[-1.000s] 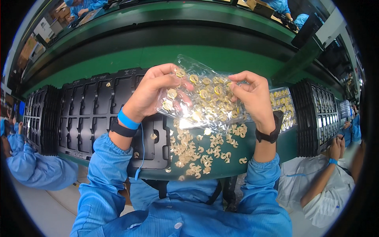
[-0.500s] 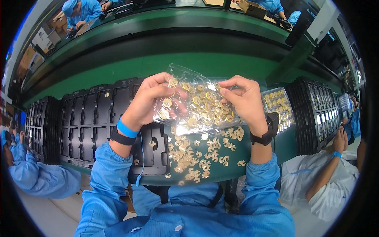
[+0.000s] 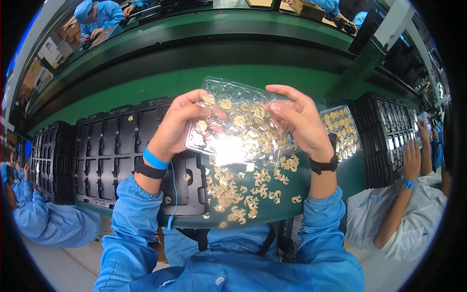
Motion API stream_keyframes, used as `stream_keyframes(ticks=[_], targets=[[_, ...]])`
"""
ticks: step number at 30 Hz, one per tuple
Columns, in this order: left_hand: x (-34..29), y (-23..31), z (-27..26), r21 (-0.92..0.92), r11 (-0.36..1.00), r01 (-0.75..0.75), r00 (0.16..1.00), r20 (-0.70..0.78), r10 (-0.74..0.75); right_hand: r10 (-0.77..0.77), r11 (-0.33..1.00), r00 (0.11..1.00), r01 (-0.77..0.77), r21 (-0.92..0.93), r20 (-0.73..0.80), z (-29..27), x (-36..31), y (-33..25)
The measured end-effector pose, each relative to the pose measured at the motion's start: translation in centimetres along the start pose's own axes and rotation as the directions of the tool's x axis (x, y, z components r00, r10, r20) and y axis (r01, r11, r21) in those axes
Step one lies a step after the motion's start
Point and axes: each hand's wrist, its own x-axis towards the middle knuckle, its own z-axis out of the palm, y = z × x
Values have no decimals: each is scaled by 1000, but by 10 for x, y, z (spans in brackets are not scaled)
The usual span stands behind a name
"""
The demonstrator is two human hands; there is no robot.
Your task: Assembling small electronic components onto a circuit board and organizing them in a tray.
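A clear plastic blister tray (image 3: 228, 141) is held up over the table, tilted, with several gold ring-like parts (image 3: 240, 121) in its pockets and more toward its right half. My left hand (image 3: 176, 121) grips the tray's left edge, thumb on top and fingers seen through the plastic beneath. My right hand (image 3: 305, 124) is at the right edge, thumb over the plastic and index finger stretched out above it; its other fingers are partly hidden. Glare covers the tray's near middle. Below lies a loose pile of gold C-shaped pieces (image 3: 226, 187) on the green tabletop (image 3: 292, 214).
Black compartment trays (image 3: 116, 141) lie left of the pile, with a few loose pieces on them. Another filled clear tray (image 3: 343, 131) sits at right, beside stacked black trays (image 3: 384, 141). A co-worker's hand (image 3: 412, 158) is near that stack. A blue cord (image 3: 173, 194) hangs from my left wrist.
The gold parts in the tray look more spread out, and its surface tilts differently. My right index finger has lifted from the edge. The co-worker's hand at right has risen toward the stack.
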Motion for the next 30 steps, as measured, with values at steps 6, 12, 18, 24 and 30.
stream_keyframes(ticks=[6,12,18,24,30], targets=[[1,-7,2,12,999,-50,997,55,50,19,1000,997,-20,11,77,10,-4,6],[-1,-11,12,2,1000,-27,999,20,27,-11,992,998,18,-127,60,7,-4,6],[-1,-12,18,-41,999,-18,999,26,19,-66,961,997,76,-267,46,10,-5,4],[-2,-15,26,-82,996,37,999,30,-35,-136,900,991,118,-420,-13,15,-7,5],[-1,-15,23,-61,998,-8,1000,-3,8,-161,913,987,142,-383,-18,15,-10,-4]])
